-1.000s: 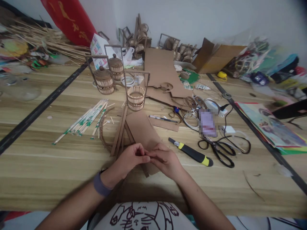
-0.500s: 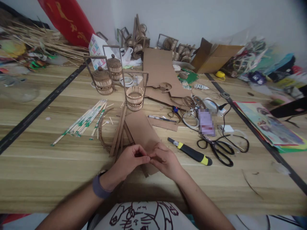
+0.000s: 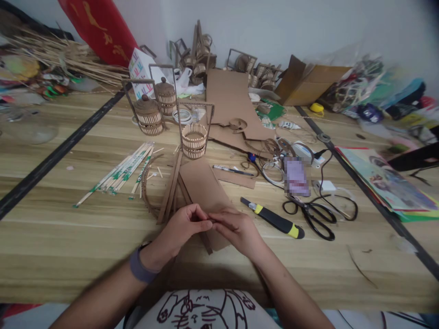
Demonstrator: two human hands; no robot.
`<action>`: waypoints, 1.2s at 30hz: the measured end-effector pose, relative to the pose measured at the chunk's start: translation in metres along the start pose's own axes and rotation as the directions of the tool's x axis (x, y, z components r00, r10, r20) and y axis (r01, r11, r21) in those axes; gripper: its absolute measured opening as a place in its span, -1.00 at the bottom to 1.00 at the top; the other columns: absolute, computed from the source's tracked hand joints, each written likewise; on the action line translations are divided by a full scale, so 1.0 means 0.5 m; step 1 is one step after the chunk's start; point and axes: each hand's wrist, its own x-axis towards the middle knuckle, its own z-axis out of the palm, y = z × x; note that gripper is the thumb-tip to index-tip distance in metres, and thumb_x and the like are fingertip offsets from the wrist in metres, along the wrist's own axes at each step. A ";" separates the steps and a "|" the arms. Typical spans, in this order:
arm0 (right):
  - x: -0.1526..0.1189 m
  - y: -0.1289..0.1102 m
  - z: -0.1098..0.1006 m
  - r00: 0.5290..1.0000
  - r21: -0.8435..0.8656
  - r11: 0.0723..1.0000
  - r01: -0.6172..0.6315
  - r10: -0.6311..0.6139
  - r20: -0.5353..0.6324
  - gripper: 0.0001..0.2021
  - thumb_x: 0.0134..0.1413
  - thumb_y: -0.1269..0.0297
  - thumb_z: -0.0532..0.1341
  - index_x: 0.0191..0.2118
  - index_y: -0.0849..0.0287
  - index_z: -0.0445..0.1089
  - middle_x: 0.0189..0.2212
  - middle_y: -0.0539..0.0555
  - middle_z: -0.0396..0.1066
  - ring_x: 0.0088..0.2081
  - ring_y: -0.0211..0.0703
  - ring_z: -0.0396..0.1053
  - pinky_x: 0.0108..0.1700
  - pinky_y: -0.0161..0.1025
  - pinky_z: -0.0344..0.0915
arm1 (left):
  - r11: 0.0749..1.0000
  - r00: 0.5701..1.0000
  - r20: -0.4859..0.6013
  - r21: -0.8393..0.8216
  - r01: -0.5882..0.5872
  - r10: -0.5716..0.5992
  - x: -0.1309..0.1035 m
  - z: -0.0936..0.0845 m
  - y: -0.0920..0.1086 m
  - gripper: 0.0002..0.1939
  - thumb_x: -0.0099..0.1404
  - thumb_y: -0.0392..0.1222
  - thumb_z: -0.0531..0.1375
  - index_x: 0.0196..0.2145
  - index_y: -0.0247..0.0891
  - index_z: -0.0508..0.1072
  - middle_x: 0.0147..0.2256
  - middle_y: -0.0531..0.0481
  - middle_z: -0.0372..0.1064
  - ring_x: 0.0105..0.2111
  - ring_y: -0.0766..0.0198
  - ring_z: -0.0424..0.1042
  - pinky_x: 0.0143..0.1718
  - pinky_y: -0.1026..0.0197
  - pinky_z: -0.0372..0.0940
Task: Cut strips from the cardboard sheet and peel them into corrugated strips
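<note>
My left hand [image 3: 188, 227] and my right hand [image 3: 235, 229] meet at the fingertips above a cardboard piece [image 3: 201, 178]. Both are closed in a pinch; whatever lies between the fingers is too small or hidden to name. Narrow brown cardboard strips [image 3: 170, 187] lie beside and partly under my left hand, next to a curled strip [image 3: 147, 183]. Just beyond the cardboard stands a small bucket [image 3: 194, 140] of short wooden sticks with a tall square handle. A utility knife [image 3: 272, 218] with a black and yellow grip rests to the right of my right hand.
Black scissors [image 3: 313, 214] and a phone [image 3: 297, 177] lie at right among cables. Paper-wrapped chopsticks [image 3: 116, 171] are spread at left. Two lidded buckets [image 3: 148, 116] stand behind them. A pen [image 3: 233, 170], a large cardboard sheet [image 3: 228, 91] and an open carton [image 3: 308, 84] lie farther back.
My right hand's fingers have shifted slightly and come closer together against the left fingertips. Both hands stay over the cardboard, and the view has moved a little.
</note>
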 end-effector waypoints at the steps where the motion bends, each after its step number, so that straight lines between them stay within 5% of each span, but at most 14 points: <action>1: 0.000 -0.002 -0.003 1.000 -0.019 1.000 -0.003 0.004 0.018 -0.76 0.26 0.23 0.19 -0.03 0.12 0.50 -0.29 0.11 0.54 -0.26 -0.16 0.47 -0.22 -0.23 0.41 | 1.000 1.000 0.000 0.007 0.002 -0.002 -0.001 -0.001 0.001 -0.74 -0.07 -0.14 0.38 -0.53 -0.28 0.37 -0.53 0.12 0.31 -0.47 0.35 0.25 -0.38 0.29 0.14; 9: -0.006 -0.043 -0.030 0.995 -0.127 0.992 -0.008 0.021 0.102 -0.82 0.26 0.36 0.15 -0.09 0.13 0.46 -0.34 0.06 0.46 -0.31 -0.19 0.43 -0.30 -0.30 0.34 | 0.994 0.996 0.050 0.089 0.068 -0.072 -0.025 -0.002 0.033 -0.72 0.01 -0.11 0.34 -0.37 -0.28 0.38 -0.44 0.10 0.34 -0.49 0.36 0.28 -0.47 0.31 0.15; 16: -0.004 -0.082 -0.053 0.988 -0.222 0.972 0.073 -0.041 0.147 -0.89 0.27 0.38 0.13 -0.18 0.18 0.41 -0.33 0.09 0.43 -0.33 -0.17 0.37 -0.33 -0.28 0.29 | 0.916 0.959 0.238 0.399 0.047 -0.153 -0.054 0.005 0.070 -0.71 0.26 -0.06 0.17 -0.15 -0.30 0.45 -0.49 0.03 0.44 -0.46 0.25 0.42 -0.46 0.29 0.22; 20: -0.001 -0.094 -0.070 0.977 -0.322 0.931 0.173 -0.120 0.179 -0.89 0.27 0.36 0.14 -0.20 0.19 0.41 -0.38 0.09 0.40 -0.37 -0.15 0.33 -0.36 -0.26 0.24 | 0.795 0.946 0.264 0.607 -0.012 -0.187 -0.058 0.009 0.097 -0.74 0.33 -0.08 0.09 -0.35 -0.25 0.50 -0.57 0.03 0.42 -0.54 0.24 0.39 -0.52 0.29 0.16; 24: 0.001 -0.103 -0.081 0.974 -0.341 0.914 0.219 -0.181 0.138 -0.91 0.26 0.36 0.14 -0.20 0.19 0.40 -0.37 0.10 0.40 -0.36 -0.15 0.33 -0.35 -0.26 0.23 | 0.577 0.965 0.262 0.785 -0.225 0.020 -0.063 0.011 0.132 -0.72 0.29 -0.14 0.14 -0.55 -0.22 0.46 -0.56 0.02 0.43 -0.51 0.23 0.37 -0.52 0.28 0.04; 26: 0.002 -0.105 -0.083 0.972 -0.336 0.912 0.233 -0.212 0.099 -0.91 0.26 0.36 0.15 -0.20 0.18 0.40 -0.38 0.09 0.40 -0.37 -0.17 0.32 -0.36 -0.26 0.22 | 0.548 0.954 0.296 0.792 -0.271 0.044 -0.064 0.012 0.148 -0.70 0.29 -0.16 0.13 -0.57 -0.23 0.45 -0.57 0.03 0.39 -0.52 0.25 0.35 -0.52 0.28 0.02; 30: 0.002 -0.102 -0.080 0.971 -0.287 0.929 0.232 -0.237 0.016 -0.95 0.22 0.35 0.19 -0.23 0.14 0.40 -0.44 0.03 0.41 -0.41 -0.19 0.30 -0.35 -0.23 0.19 | 0.634 0.929 0.370 0.722 -0.277 -0.015 -0.060 0.008 0.166 -0.69 0.31 -0.13 0.12 -0.55 -0.24 0.47 -0.61 0.07 0.35 -0.58 0.31 0.29 -0.54 0.31 0.04; 34: 0.001 -0.093 -0.069 0.968 -0.120 0.966 0.229 -0.239 -0.071 -0.96 0.19 0.33 0.24 -0.22 0.11 0.42 -0.50 -0.04 0.38 -0.43 -0.22 0.31 -0.31 -0.22 0.21 | 0.785 0.899 0.434 0.578 -0.221 -0.067 -0.047 -0.005 0.150 -0.72 0.31 -0.03 0.16 -0.19 -0.25 0.55 -0.55 0.09 0.36 -0.55 0.33 0.31 -0.52 0.35 0.12; 36: 0.000 -0.088 -0.063 0.964 -0.031 0.973 0.230 -0.232 -0.126 -0.94 0.17 0.28 0.27 -0.23 0.09 0.45 -0.54 -0.06 0.33 -0.45 -0.23 0.30 -0.34 -0.23 0.22 | 0.870 0.878 0.472 0.465 -0.164 -0.086 -0.040 -0.008 0.138 -0.68 0.29 0.03 0.20 -0.18 -0.25 0.56 -0.52 0.07 0.36 -0.56 0.35 0.30 -0.53 0.36 0.14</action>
